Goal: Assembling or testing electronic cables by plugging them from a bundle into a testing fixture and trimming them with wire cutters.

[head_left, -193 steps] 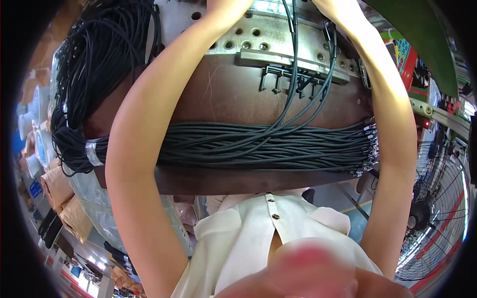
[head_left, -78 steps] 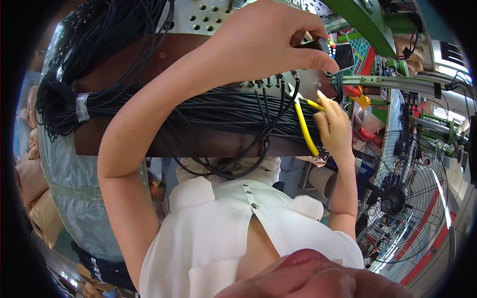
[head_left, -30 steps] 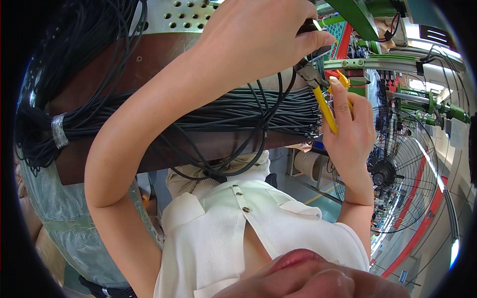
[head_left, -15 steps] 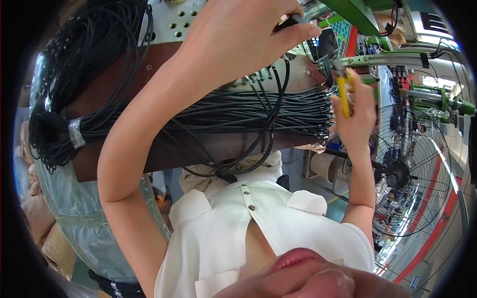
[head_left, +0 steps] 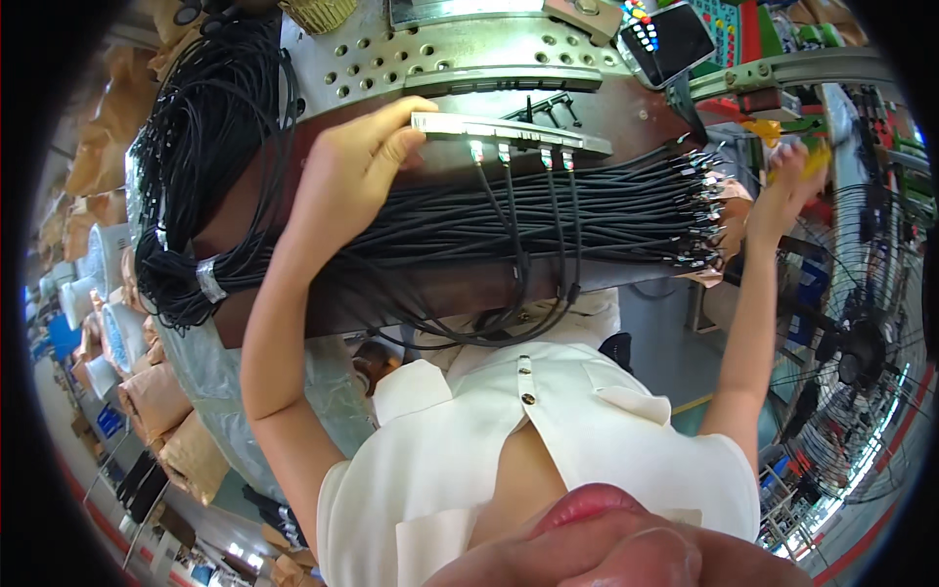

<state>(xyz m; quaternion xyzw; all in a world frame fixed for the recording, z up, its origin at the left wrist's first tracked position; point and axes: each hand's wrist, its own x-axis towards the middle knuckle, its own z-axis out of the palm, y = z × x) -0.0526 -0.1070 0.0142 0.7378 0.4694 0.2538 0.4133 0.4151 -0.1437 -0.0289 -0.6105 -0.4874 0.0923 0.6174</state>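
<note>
My left hand [head_left: 357, 176] pinches the left end of a narrow metal mould bar [head_left: 509, 132] between thumb and fingers. Several black cables [head_left: 514, 225] run out from the bar's front edge, their bright connector ends seated against it. Behind the bar lies a thin black branched plastic piece [head_left: 550, 110]. Out to the right, my right hand [head_left: 780, 191] is raised, closed around yellow-handled pliers [head_left: 814, 163]; motion blurs the tool and fingers. Between my hands, a thick bundle of black cables [head_left: 606, 215] stretches across the brown board, with bare metal tips at its right end.
A second metal bar [head_left: 504, 78] rests on the perforated metal plate [head_left: 367, 67]. Coiled black cables [head_left: 210, 117] heap at the left, tied by a clear band [head_left: 209, 281]. A dark-screened device [head_left: 675, 44] stands at back right, and a large fan [head_left: 856, 352] beside my right arm.
My left hand has come down and left from the back of the plate to the bar's end. My right hand has swung outward to the right with the pliers. The view has shifted.
</note>
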